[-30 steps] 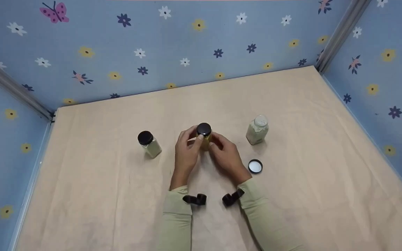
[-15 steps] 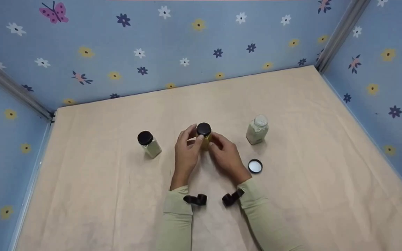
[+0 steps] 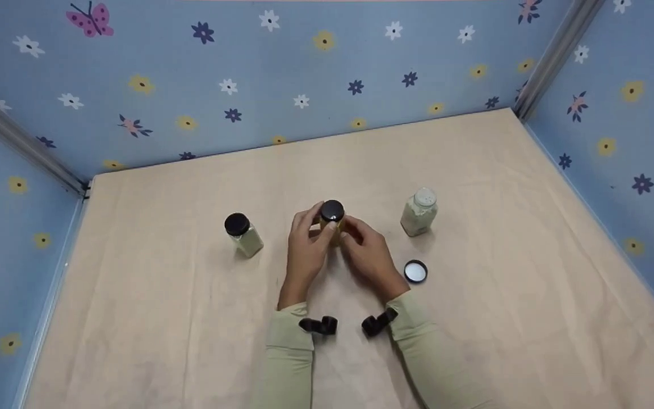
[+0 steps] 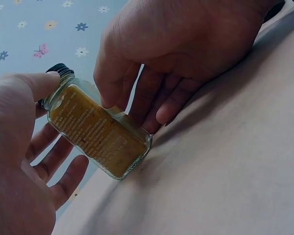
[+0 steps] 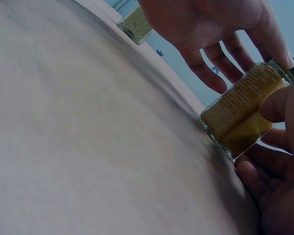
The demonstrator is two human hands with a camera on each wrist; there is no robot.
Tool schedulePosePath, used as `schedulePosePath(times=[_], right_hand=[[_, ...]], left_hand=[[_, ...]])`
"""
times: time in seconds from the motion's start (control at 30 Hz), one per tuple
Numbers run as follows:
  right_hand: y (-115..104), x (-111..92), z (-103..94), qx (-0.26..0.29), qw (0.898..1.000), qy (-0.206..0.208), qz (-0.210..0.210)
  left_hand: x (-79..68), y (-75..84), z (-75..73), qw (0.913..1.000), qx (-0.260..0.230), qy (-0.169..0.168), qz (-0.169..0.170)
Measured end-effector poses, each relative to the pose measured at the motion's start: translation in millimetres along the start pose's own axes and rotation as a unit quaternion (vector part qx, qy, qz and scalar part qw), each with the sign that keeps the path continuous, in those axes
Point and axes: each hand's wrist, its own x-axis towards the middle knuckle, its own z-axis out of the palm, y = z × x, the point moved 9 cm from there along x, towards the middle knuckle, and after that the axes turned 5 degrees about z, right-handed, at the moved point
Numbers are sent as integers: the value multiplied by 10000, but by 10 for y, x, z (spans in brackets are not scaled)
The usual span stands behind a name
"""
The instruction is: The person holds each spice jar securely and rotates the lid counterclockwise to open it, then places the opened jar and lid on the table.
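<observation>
A glass spice jar (image 4: 98, 132) filled with yellow-brown powder stands on the table, its black lid (image 3: 332, 210) in place. My left hand (image 3: 306, 244) pinches it high up, thumb and forefinger at the lid and neck. Lower on the glass, the thumb and fingers of my right hand (image 3: 369, 250) grip the body. In the left wrist view the printed side of the jar shows between both hands. The right wrist view has the same jar, with the thumb of the right hand pressed on its side.
Left of the hands stands a jar of pale green contents (image 3: 249, 243) with a black lid. To the right is a jar with a pale perforated top (image 3: 418, 213). A loose black lid (image 3: 415, 271) lies upturned near the right wrist. Flower-patterned walls (image 3: 327, 74) border the cloth-covered table (image 3: 151, 284).
The left hand has shifted very slightly to the right at the lid. The right hand, the held jar and the other things stay where they were.
</observation>
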Motion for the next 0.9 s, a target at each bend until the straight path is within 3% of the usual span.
schedulePosePath(times=[0.57, 0.9], right_hand=[[-23, -6, -12, 220, 9996, 32, -172], [-16, -6, 3, 142, 9999, -26, -73]], left_hand=[[-13, -15, -50, 9957, -827, 391, 131], [-3, 6, -37, 9998, -27, 205, 60]])
